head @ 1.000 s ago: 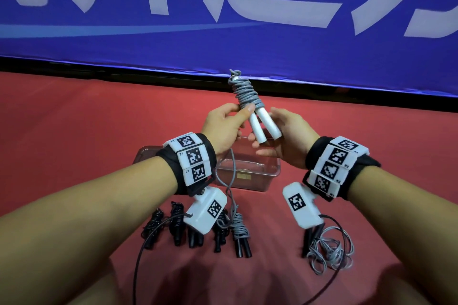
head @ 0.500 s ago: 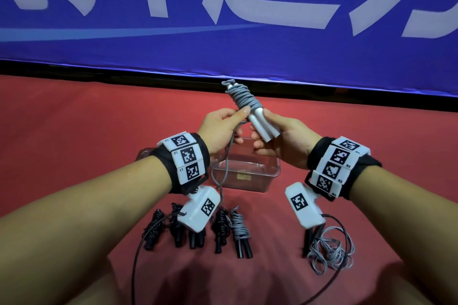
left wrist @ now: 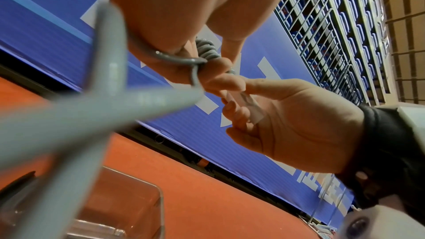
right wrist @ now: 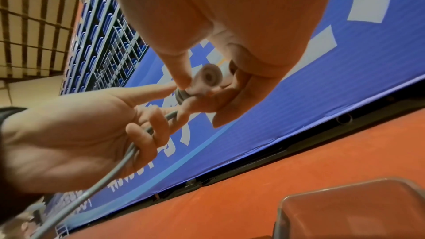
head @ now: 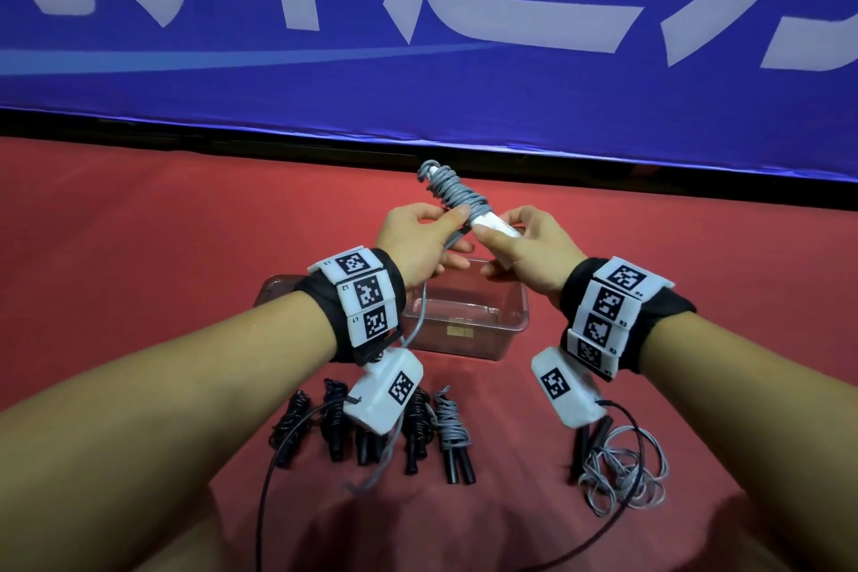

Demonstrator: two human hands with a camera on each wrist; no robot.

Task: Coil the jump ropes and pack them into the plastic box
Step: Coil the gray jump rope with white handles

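Observation:
A grey jump rope (head: 452, 193) is wound round its two white handles (head: 493, 224) and held up above the clear plastic box (head: 464, 339). My right hand (head: 524, 242) grips the handles (right wrist: 208, 77) by their lower ends. My left hand (head: 418, 237) pinches the coil's lower turns with thumb and forefinger, and its curled fingers hold the loose grey tail (right wrist: 135, 148), which hangs past the left wrist. In the left wrist view the tail (left wrist: 110, 72) crosses close to the lens, blurred. The box looks empty.
Several coiled black ropes (head: 334, 418) and one grey coiled rope with black handles (head: 452, 437) lie in a row on the red cloth near me. A loose grey rope with black handles (head: 617, 474) lies at right. A blue banner (head: 418, 37) stands behind.
The bundle has come lower and tilted further to the left. My left thumb has slid along the coil toward the handles, and the hanging tail has grown shorter.

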